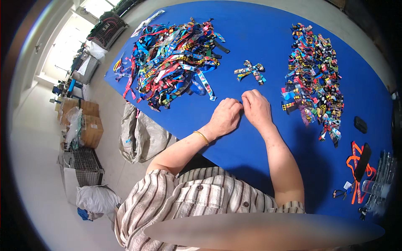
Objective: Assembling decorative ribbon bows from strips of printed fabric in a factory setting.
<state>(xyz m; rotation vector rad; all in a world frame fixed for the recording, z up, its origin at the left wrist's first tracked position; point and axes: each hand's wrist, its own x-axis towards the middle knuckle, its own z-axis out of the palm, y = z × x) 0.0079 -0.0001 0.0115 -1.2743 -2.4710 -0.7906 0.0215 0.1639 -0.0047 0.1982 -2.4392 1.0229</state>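
Note:
Above the blue table (268,25), my left hand (227,116) and my right hand (256,109) are close together, fingertips almost meeting. Both have their fingers pinched closed; whatever may be between them is too small or hidden to make out. Just beyond my right hand lies a small bundle of patterned ribbon straps (250,72), its ends spread like a cross. A large tangled heap of colourful printed straps (171,62) covers the far left of the table. To the right, similar bundles (314,71) lie in two long rows.
At the right edge are a small black object (360,124), orange straps (355,167) under a long black item, and clear plastic things (379,188). A grey sack (142,136) rests on the floor by the table's left edge. Cardboard boxes (92,129) and a wire crate (86,165) stand farther left.

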